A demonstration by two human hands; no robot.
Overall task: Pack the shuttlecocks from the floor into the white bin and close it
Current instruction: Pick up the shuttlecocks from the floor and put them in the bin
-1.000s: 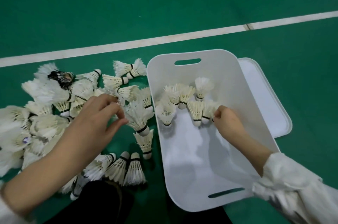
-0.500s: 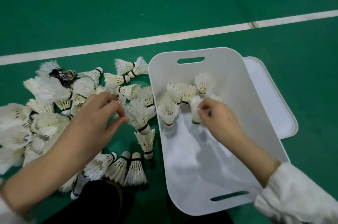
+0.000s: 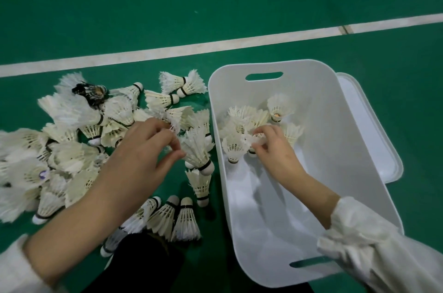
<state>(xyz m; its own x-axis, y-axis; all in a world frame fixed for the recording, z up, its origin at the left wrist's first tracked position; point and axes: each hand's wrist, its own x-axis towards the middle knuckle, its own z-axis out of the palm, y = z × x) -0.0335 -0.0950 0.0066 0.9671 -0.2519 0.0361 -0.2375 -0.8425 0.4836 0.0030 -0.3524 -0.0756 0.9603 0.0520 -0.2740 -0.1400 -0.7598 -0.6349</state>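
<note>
Green floor point(image 3: 215, 5) bears frayed shuttlecocks point(image 3: 72, 161); left hand point(image 3: 141, 156) is loosely curled, right hand point(image 3: 275, 149) pinches shuttlecock point(image 3: 255, 140) in bin point(image 3: 318, 149).

You've got one white bin point(image 3: 340, 139) and one lid point(image 3: 381, 153) beside its right edge. At the bin's far end stand about six shuttlecocks point(image 3: 279, 107), overlapping too much for an exact count. The floor point(image 3: 215, 5) carries well over twenty more in a heap point(image 3: 72, 149), one of them a dark shuttlecock point(image 3: 90, 91).
</note>
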